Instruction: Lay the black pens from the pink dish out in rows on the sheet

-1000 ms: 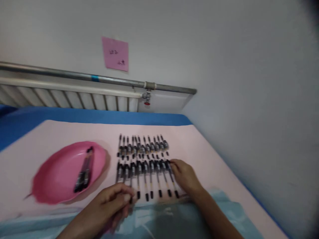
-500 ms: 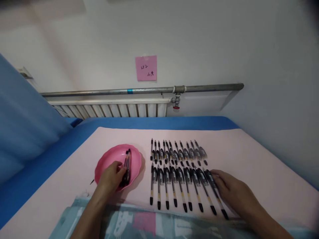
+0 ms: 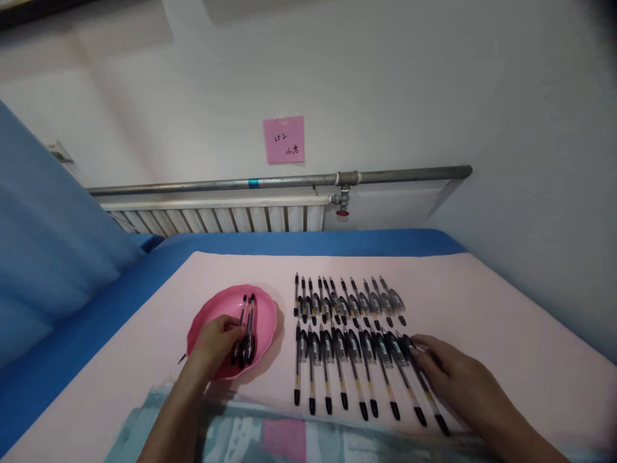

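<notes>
A pink scalloped dish point(image 3: 207, 310) lies on the pink sheet and holds a few black pens point(image 3: 247, 329). My left hand point(image 3: 216, 341) reaches into the dish, its fingers curled round one of those pens. To the right, two rows of black pens lie side by side: a far row point(image 3: 344, 299) and a near row point(image 3: 357, 363). My right hand point(image 3: 450, 373) rests flat at the right end of the near row, fingertips touching the last pen.
A pink sheet point(image 3: 491, 308) covers a blue surface point(image 3: 308, 241). Behind it run a radiator point(image 3: 212, 218) and a metal pipe point(image 3: 289, 180); a pink note point(image 3: 283, 139) sticks to the wall. Patterned cloth point(image 3: 289, 440) lies at the near edge. A blue curtain point(image 3: 43, 225) hangs left.
My left hand moved from the near row's left end over to the pink dish and closed on a pen there. The view swung left. My right hand stayed at the row's right end.
</notes>
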### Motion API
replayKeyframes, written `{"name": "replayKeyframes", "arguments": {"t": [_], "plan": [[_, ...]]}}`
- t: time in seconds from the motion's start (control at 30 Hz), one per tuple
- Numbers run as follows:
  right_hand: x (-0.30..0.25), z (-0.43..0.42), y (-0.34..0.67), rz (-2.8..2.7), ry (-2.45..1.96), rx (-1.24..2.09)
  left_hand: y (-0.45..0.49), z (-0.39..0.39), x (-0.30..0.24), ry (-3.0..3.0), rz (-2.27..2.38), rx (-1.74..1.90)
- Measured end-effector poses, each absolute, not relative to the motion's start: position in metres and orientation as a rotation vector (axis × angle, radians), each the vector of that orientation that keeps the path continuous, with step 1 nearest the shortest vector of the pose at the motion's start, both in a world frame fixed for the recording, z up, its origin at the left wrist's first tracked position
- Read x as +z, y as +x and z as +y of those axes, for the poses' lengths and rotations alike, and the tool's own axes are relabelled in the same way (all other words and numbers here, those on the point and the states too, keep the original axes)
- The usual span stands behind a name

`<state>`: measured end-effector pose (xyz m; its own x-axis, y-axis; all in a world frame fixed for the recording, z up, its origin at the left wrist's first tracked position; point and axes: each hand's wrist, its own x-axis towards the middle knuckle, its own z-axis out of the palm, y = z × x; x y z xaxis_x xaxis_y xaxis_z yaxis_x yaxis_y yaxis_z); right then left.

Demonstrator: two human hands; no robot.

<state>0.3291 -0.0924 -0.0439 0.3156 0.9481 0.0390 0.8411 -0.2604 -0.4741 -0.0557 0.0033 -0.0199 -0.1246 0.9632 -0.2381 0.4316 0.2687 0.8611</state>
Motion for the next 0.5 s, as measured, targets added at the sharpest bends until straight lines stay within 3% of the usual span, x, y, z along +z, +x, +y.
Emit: {"name": "replayKeyframes", "arguments": {"t": [0.17,0.3,0.5], "plan": [[-0.029,-0.097,0.322,-1.403,-2.073,0.370,-0.038,-0.015,0.006,1.143,1.394,1.065],[-0.005,-0.110,0.291,-1.346,-1.780,0.491,0.000,-0.048,0.010,0.838,0.964,0.899],[0.002,-0.128,0.237,-1.178,-1.284,1.455,0.053,-0.087,-0.012,0.793,0.717,0.566]]}}
